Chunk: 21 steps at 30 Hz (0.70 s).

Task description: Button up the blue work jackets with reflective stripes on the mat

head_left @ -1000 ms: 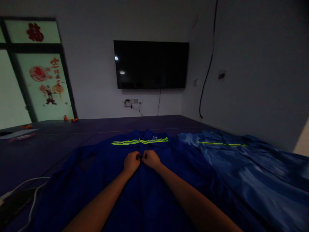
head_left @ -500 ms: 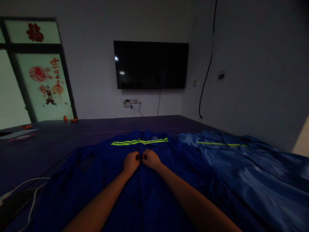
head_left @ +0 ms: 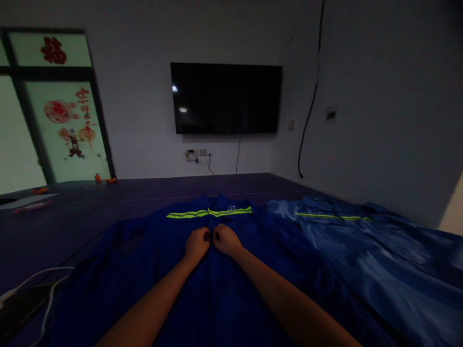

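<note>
A dark blue work jacket [head_left: 173, 289] with yellow-green reflective strips across the chest lies spread out, its collar pointing away from me. Both hands meet at its front opening, just below the strips. My left hand [head_left: 197, 242] is closed, fingers curled and pinching the front edge of the cloth. Close beside it, my right hand [head_left: 226, 239] is closed on the other side of the same opening. The fingertips are dark and partly hidden, so any button or fastener between them does not show.
A lighter blue jacket [head_left: 361, 250] with a thin yellow strip lies to the right. White cables [head_left: 50, 299] and a dark power strip are at lower left. Flat items [head_left: 32, 201] and small orange objects [head_left: 104, 179] rest on the purple floor [head_left: 152, 188]. A television [head_left: 226, 99] hangs on the wall.
</note>
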Tool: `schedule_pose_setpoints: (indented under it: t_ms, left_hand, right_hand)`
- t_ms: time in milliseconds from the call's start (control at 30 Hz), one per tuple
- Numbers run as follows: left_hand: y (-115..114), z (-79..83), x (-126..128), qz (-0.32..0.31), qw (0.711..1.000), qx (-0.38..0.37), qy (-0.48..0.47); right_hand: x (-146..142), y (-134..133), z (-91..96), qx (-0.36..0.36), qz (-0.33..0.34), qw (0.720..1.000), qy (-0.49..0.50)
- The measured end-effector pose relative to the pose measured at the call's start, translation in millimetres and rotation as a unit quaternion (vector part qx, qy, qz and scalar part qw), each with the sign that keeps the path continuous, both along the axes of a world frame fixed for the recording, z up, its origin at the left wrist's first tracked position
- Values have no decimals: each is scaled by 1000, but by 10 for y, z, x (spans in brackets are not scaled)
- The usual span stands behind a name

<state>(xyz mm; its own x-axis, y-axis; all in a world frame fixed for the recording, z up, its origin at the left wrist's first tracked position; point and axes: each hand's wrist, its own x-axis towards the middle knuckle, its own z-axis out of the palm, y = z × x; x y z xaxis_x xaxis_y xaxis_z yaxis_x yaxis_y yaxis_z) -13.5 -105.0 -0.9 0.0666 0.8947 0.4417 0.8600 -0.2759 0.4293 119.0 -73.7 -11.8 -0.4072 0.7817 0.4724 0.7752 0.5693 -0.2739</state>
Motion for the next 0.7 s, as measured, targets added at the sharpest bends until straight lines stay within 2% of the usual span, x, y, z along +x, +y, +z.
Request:
schedule_pose_setpoints:
  t_ms: [700]
  left_hand:
    - [6, -21, -1, -20, 1000, 16, -1]
  right_hand:
    - [-10, -56, 48, -13, -16, 1000, -9]
